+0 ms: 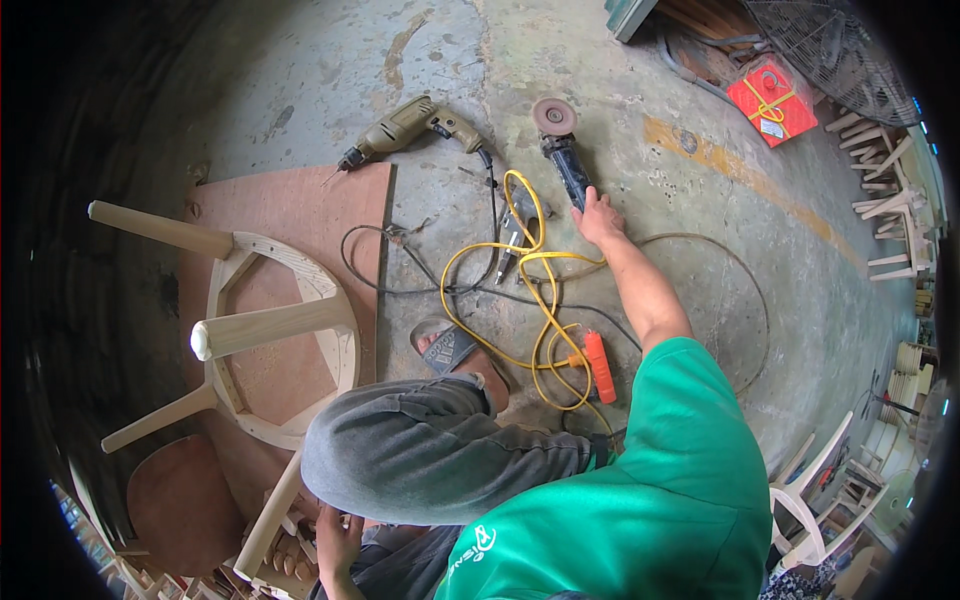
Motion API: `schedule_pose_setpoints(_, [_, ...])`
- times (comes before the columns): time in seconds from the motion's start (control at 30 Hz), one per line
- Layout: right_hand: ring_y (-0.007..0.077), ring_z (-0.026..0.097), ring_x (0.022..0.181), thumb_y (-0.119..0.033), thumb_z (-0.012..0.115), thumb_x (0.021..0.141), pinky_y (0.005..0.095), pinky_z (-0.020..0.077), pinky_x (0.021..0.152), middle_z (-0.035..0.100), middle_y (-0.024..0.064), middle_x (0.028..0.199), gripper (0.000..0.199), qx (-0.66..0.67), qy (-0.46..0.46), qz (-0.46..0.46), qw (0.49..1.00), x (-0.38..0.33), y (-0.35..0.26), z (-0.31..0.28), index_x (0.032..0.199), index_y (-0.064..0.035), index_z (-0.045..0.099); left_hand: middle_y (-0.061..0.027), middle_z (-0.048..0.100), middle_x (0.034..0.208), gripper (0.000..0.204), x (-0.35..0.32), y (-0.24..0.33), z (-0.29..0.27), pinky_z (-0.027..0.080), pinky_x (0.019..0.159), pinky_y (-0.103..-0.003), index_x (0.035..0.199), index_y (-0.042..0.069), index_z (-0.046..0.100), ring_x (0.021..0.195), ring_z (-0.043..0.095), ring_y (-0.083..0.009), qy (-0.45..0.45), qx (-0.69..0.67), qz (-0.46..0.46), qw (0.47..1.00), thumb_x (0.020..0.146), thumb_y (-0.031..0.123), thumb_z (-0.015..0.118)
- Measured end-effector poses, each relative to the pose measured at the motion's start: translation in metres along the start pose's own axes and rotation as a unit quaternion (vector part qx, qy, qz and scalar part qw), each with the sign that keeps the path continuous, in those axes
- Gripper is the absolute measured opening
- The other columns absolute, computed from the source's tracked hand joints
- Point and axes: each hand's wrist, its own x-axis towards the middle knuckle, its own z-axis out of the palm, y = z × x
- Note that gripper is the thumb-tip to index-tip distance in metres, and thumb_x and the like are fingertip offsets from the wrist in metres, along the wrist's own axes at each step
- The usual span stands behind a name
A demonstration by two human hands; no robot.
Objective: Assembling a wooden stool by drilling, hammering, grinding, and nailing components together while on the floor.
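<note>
My right hand (598, 216) reaches forward over the concrete floor to the rear end of a dark angle grinder (568, 160) with a round disc at its far end. The fingers lie at the tool's tail, and I cannot tell whether they grip it. My left hand (338, 542) hangs low by my knee, fingers loose, beside a pale leg of an upturned unfinished wooden chair (262, 330) and several small wood pieces. It holds nothing that I can see.
A green electric drill (405, 125) lies beyond a plywood sheet (300, 205). A yellow cable (545, 300) loops to an orange plug (600, 366), near my sandalled foot (452, 348). A red box (772, 98), a fan grille (835, 50) and pale chair frames (812, 500) stand at right.
</note>
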Motion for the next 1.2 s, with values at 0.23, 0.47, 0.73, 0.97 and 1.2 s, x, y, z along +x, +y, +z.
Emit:
schedule_pose_setpoints(0.23, [0.0434,0.06,0.108,-0.046,0.055,0.093,0.0541,0.0497,0.088,0.05,0.0245,0.124,0.056,-0.001,-0.002,-0.001,1.0,0.002,0.003,0.002,0.13,-0.0109,0.033,-0.0228,0.062,0.116,0.036,0.0,0.006,-0.001,0.046,0.093,-0.043,0.116,-0.002,0.058,0.11,0.059,-0.0409,0.005,0.019,0.004,1.0,0.082,0.009,0.066])
schedule_pose_setpoints(0.47, [0.0434,0.06,0.108,-0.046,0.055,0.093,0.0543,0.0497,0.088,0.05,0.0245,0.124,0.056,0.0,0.0,-0.001,1.0,0.002,0.002,0.001,0.131,-0.0112,0.032,-0.023,0.063,0.116,0.037,0.002,0.004,0.0,0.047,0.092,-0.042,0.116,-0.003,0.058,0.11,0.059,-0.0407,0.006,0.001,0.009,1.0,0.082,0.008,0.066])
schedule_pose_setpoints(0.73, [0.0439,0.06,0.107,-0.046,0.055,0.093,0.0547,0.0497,0.088,0.051,0.0248,0.123,0.055,0.001,0.001,-0.002,1.0,-0.001,0.001,-0.001,0.13,-0.0108,0.033,-0.0232,0.063,0.114,0.035,0.003,0.002,0.001,0.048,0.09,-0.042,0.114,-0.003,0.059,0.107,0.06,-0.0413,0.013,0.004,0.018,1.0,0.081,0.007,0.066])
schedule_pose_setpoints(0.97, [0.0441,0.06,0.107,-0.046,0.055,0.093,0.0546,0.0497,0.088,0.051,0.0252,0.123,0.055,0.005,-0.002,-0.002,1.0,-0.003,-0.001,-0.003,0.129,-0.0105,0.033,-0.0228,0.064,0.11,0.032,0.002,0.008,0.002,0.048,0.088,-0.042,0.111,-0.003,0.06,0.104,0.061,-0.0414,0.027,0.012,0.03,0.999,0.082,0.01,0.065])
schedule_pose_setpoints(1.2, [0.044,0.06,0.108,-0.046,0.055,0.093,0.0546,0.0495,0.088,0.051,0.0249,0.123,0.053,0.007,0.001,-0.002,1.0,-0.001,0.001,-0.001,0.127,-0.0104,0.034,-0.0234,0.064,0.108,0.032,0.004,0.006,0.0,0.049,0.086,-0.043,0.11,-0.003,0.06,0.102,0.062,-0.0416,0.019,0.018,0.037,0.999,0.081,0.009,0.066])
